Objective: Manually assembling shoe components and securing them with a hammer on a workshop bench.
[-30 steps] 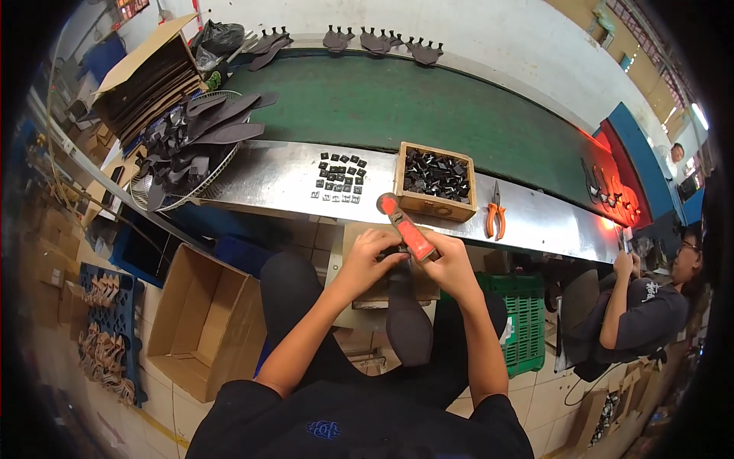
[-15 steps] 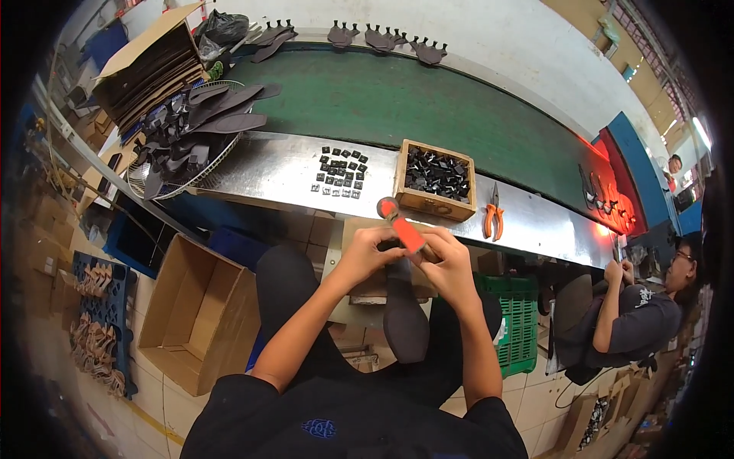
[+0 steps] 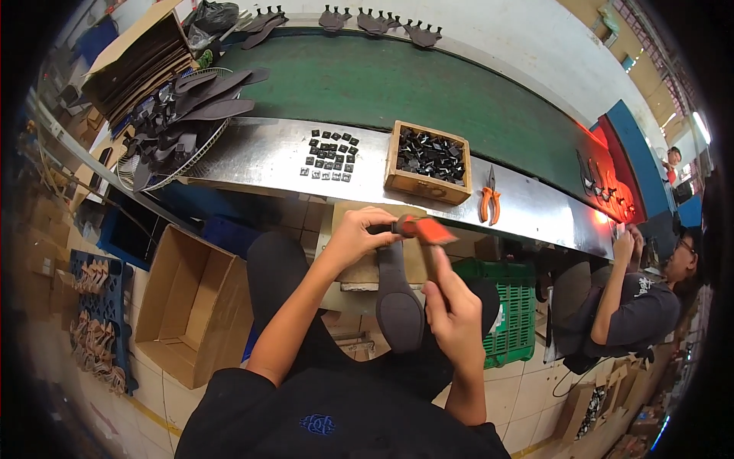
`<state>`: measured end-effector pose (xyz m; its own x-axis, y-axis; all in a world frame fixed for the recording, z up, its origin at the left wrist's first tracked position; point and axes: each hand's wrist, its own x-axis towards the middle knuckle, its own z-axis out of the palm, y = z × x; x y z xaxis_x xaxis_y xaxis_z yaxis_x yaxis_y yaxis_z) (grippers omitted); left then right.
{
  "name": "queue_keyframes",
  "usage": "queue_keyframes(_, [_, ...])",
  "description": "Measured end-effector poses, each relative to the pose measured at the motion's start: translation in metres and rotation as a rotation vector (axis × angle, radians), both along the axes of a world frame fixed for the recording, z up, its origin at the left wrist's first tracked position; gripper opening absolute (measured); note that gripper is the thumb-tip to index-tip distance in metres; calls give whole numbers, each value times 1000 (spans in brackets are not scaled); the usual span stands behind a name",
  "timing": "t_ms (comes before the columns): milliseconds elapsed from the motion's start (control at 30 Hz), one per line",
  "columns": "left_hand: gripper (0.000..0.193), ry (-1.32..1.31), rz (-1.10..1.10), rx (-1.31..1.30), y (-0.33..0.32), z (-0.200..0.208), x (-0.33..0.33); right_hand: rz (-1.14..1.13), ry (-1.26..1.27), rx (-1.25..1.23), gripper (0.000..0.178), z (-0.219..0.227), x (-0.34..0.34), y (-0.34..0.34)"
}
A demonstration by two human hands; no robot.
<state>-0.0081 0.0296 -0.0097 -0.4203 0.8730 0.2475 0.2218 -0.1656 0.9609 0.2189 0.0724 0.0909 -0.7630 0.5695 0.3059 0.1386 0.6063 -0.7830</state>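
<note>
A dark shoe sole (image 3: 400, 315) points toward me between my knees, its wide toe end nearest. My left hand (image 3: 358, 243) is closed at the sole's far, heel end, thumb and fingers pinching a dark part there. A hammer (image 3: 433, 229) with a red-orange head and a dark round face crosses in front of that end, slightly blurred. My right hand (image 3: 456, 312) is wrapped round its handle. The hammer head hides the exact spot between my left fingertips. Below the heel end is a pale work block (image 3: 417, 264).
A wooden box (image 3: 428, 186) of small black pieces, orange-handled pliers (image 3: 489, 203) and rows of black pieces (image 3: 331, 157) lie on the metal ledge. A basket (image 3: 222, 145) of dark soles stands left. Green crate (image 3: 508, 314), cardboard box (image 3: 195, 306) and a co-worker (image 3: 634, 306) flank me.
My right hand has drawn back from the heel end toward me and now grips the hammer's handle. The hammer head has swung to the right. My left hand stays at the heel end.
</note>
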Motion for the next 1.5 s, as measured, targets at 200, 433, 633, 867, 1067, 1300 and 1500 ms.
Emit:
queue_keyframes(200, [28,-19,-22,-20,-3,2,0,-4,47,-75,49,-5,0,-6])
queue_keyframes(433, [42,15,-31,-119,-12,4,2,-33,18,-50,48,-5,2,-7])
queue_keyframes(633, [104,626,127,-137,-26,1,13,-143,554,-1,59,51,25,-33])
queue_keyframes(867, [110,599,131,-195,-19,4,9,21,-2,271,55,-6,-3,5])
queue_keyframes(1067, [98,494,112,-201,-26,10,12,-70,347,177,46,28,10,-15])
queue_keyframes(1300, [51,684,162,-172,-26,2,14,-130,108,82,48,12,12,8])
queue_keyframes(1500, [19,264,-191,60,-68,39,50,-109,26,154,47,1,10,36])
